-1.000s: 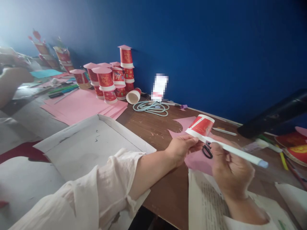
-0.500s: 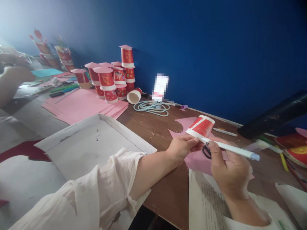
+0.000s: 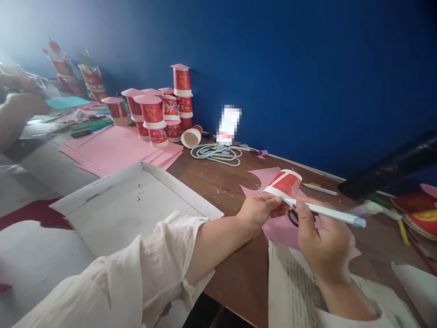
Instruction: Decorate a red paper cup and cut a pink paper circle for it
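L hand (image 3: pixel 256 212) tight on red cup (image 3: pixel 286 183), R hand (image 3: pixel 324 239) tight round wht pen (image 3: pixel 341 216), tip nr cup

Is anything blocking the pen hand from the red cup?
Nothing visible is in the way: the right hand holds the white pen with its tip near the rim of the red paper cup, held in the left hand. The black scissors handle lies below, on pink paper.

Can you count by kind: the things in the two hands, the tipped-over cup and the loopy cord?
Cups: 2, red cup in left hand and tipped cup
Pens: 1, white pen in right hand
Cords: 1, pale blue cord
Total: 4
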A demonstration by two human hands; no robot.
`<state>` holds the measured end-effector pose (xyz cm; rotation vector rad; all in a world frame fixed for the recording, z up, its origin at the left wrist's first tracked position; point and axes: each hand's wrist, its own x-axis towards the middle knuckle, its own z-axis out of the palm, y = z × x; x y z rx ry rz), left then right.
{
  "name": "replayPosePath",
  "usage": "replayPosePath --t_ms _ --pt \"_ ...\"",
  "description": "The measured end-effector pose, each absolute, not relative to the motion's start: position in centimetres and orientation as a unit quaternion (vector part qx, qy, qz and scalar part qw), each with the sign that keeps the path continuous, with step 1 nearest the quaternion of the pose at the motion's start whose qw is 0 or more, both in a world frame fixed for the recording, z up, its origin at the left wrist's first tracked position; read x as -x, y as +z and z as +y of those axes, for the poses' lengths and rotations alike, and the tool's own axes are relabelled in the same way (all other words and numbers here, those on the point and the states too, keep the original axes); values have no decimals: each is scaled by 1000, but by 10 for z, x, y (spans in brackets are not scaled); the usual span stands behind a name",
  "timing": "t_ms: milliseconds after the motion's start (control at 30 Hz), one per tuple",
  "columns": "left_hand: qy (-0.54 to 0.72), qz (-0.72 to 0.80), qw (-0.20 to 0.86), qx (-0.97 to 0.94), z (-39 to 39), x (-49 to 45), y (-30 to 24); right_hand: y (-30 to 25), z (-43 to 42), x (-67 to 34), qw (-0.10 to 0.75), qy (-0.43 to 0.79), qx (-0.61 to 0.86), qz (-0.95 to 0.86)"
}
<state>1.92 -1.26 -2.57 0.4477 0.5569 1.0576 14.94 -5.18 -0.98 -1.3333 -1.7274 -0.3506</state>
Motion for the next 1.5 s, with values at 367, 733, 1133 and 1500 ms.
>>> replayPosePath --t_ms 367,733,1133,1500 --pt "468 263 833 -131 -14 -13 -10 -14 -58 -155 556 -91 546 -620" --pt "469 244 834 -159 -16 -14 -16 -11 -58 -154 562 -49 584 -583" --pt "463 263 827 -183 -17 -14 -12 -10 -58 -153 553 -58 593 -583" --pt "465 270 820 -194 -17 -15 -14 -9 -59 -153 529 -72 605 -591"
